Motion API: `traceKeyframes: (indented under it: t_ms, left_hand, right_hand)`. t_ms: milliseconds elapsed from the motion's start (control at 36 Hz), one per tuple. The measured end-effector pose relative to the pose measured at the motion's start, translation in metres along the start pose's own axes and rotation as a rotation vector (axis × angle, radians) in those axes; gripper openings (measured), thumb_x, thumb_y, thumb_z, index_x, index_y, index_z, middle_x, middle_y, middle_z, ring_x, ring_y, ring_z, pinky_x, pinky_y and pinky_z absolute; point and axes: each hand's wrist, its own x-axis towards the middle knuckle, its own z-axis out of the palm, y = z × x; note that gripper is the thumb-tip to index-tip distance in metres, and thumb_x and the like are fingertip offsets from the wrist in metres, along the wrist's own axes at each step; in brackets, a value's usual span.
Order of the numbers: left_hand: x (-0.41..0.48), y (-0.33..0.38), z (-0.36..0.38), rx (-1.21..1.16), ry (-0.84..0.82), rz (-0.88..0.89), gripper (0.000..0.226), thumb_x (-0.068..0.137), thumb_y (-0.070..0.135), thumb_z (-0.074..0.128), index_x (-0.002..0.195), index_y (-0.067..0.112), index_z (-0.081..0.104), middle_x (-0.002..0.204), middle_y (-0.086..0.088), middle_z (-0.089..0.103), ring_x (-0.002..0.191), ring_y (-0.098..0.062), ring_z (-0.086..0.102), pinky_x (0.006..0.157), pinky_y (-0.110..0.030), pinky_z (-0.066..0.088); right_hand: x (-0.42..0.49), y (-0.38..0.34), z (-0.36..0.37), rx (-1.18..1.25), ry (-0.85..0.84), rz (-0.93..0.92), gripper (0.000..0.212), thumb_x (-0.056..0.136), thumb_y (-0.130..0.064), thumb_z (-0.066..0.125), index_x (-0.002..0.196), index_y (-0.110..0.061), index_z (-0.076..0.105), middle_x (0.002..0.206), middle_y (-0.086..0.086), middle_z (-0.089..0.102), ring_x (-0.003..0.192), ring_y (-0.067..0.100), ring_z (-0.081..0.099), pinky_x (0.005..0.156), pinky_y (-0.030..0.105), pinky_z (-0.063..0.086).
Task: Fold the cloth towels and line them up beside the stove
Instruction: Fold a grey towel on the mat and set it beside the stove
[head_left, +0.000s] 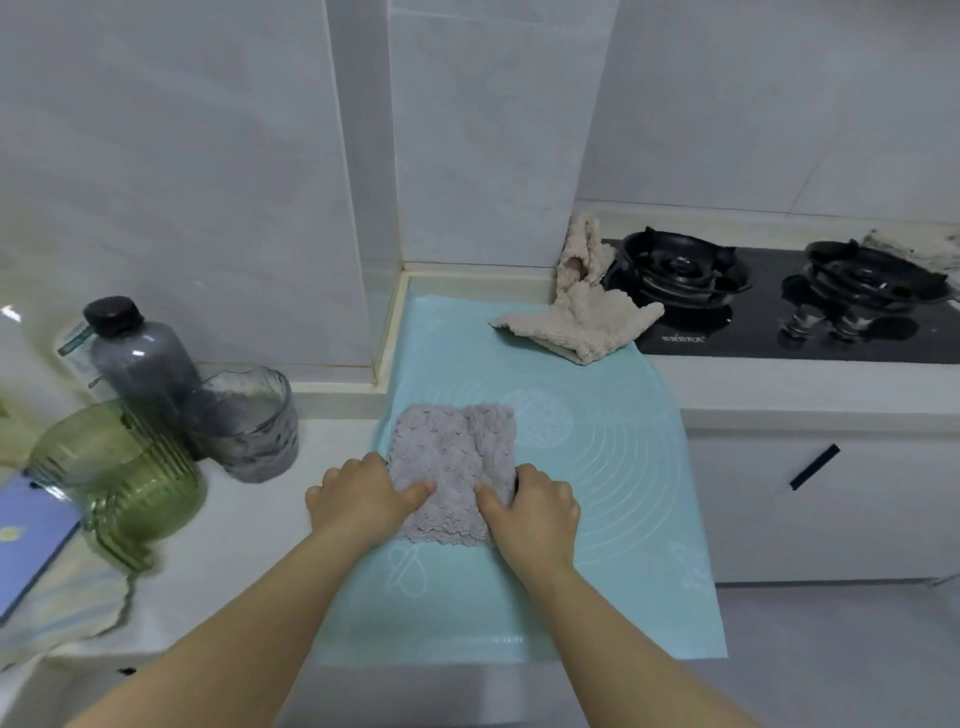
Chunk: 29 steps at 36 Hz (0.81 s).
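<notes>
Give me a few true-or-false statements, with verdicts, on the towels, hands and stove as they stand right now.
1. The left hand and right hand both hold the grey towel on the teal mat. True.
2. The beige towel lies neatly folded. False: it is crumpled, with one end rising beside the stove.
3. A pot sits on the left burner. False: both burners are bare.
4. The bottle has its black cap on. True.
</notes>
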Motion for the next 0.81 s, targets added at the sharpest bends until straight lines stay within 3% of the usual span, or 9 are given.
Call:
traceKeyframes:
  t_ms: [139,194,306,361,417,472,556,667,806]
  left_hand:
    - [-0.012,0.006,-0.016,-0.077,-0.034,0.019,0.055,0.083,0.062,0.049,0.119,0.02,0.046,0.123,-0.001,0.056,0.117,-0.024,0.049,0.093,-0.035,0.031]
    - [-0.016,0.009,-0.025,-0.268,-0.028,0.039,0.055,0.085,0.053,0.054,0.123,0.014,0.044,0.122,-0.005,0.056,0.114,-0.025,0.052,0.089,-0.032,0.035]
    - [-0.018,0.013,-0.042,-0.79,-0.072,0.045,0.047,0.084,0.03,0.067,0.116,0.004,0.045,0.111,-0.015,0.058,0.093,-0.026,0.056,0.059,-0.024,0.038]
    - [-0.017,0.016,-0.05,-1.014,-0.127,0.013,0.042,0.082,0.021,0.07,0.111,0.007,0.044,0.115,-0.015,0.059,0.091,-0.024,0.058,0.07,-0.029,0.047]
    - [-0.017,0.019,-0.058,-1.147,-0.165,0.007,0.052,0.081,0.018,0.071,0.123,0.011,0.04,0.123,-0.015,0.056,0.101,-0.029,0.059,0.089,-0.04,0.049]
    - [-0.016,0.023,-0.067,-1.231,-0.188,0.051,0.066,0.084,0.012,0.067,0.138,0.018,0.029,0.121,-0.011,0.055,0.102,-0.03,0.059,0.091,-0.043,0.049]
    - [-0.016,0.032,-0.077,-1.273,-0.217,0.153,0.068,0.089,0.008,0.059,0.141,0.033,0.024,0.12,-0.003,0.056,0.094,-0.025,0.061,0.075,-0.034,0.051]
    - [-0.017,0.049,-0.085,-1.2,-0.276,0.253,0.038,0.094,0.004,0.048,0.116,0.034,0.053,0.108,0.0,0.062,0.077,-0.017,0.061,0.062,-0.026,0.045]
    - [-0.019,0.082,-0.077,-1.109,-0.381,0.313,0.033,0.092,0.006,0.049,0.092,0.036,0.062,0.132,-0.01,0.054,0.123,-0.031,0.05,0.095,-0.041,0.042]
  right_hand:
    - [0.0,-0.013,-0.017,0.122,-0.148,0.156,0.029,0.087,-0.044,0.053,0.081,-0.018,0.043,0.084,-0.003,0.05,0.089,0.021,0.046,0.077,0.03,0.034]
    - [0.0,-0.02,-0.025,0.322,-0.177,0.247,0.025,0.085,-0.038,0.057,0.078,-0.019,0.043,0.082,-0.003,0.052,0.088,0.022,0.054,0.078,0.032,0.042]
    - [-0.005,-0.035,-0.045,0.815,-0.189,0.383,0.017,0.085,-0.021,0.061,0.092,-0.01,0.05,0.099,0.01,0.061,0.088,0.023,0.062,0.078,0.035,0.052]
    - [-0.006,-0.042,-0.056,0.994,-0.222,0.44,0.017,0.086,-0.019,0.061,0.096,-0.008,0.052,0.098,0.009,0.063,0.083,0.02,0.063,0.07,0.03,0.053]
    - [-0.004,-0.048,-0.067,1.12,-0.26,0.474,0.02,0.086,-0.019,0.061,0.101,-0.007,0.056,0.097,0.01,0.067,0.079,0.021,0.064,0.064,0.029,0.053]
    - [-0.002,-0.053,-0.076,1.2,-0.279,0.479,0.021,0.086,-0.019,0.061,0.103,-0.006,0.06,0.094,0.011,0.07,0.078,0.023,0.066,0.064,0.03,0.054]
    - [0.001,-0.055,-0.091,1.278,-0.275,0.433,0.012,0.088,-0.017,0.058,0.093,-0.007,0.064,0.086,0.01,0.072,0.078,0.024,0.067,0.071,0.035,0.055]
    - [0.001,-0.052,-0.11,1.319,-0.214,0.386,0.013,0.092,-0.014,0.052,0.087,-0.01,0.063,0.076,0.005,0.071,0.071,0.019,0.065,0.059,0.028,0.055]
    - [-0.002,-0.029,-0.131,1.307,-0.079,0.422,0.012,0.093,-0.01,0.049,0.088,-0.01,0.06,0.08,0.006,0.067,0.069,0.018,0.062,0.052,0.024,0.053]
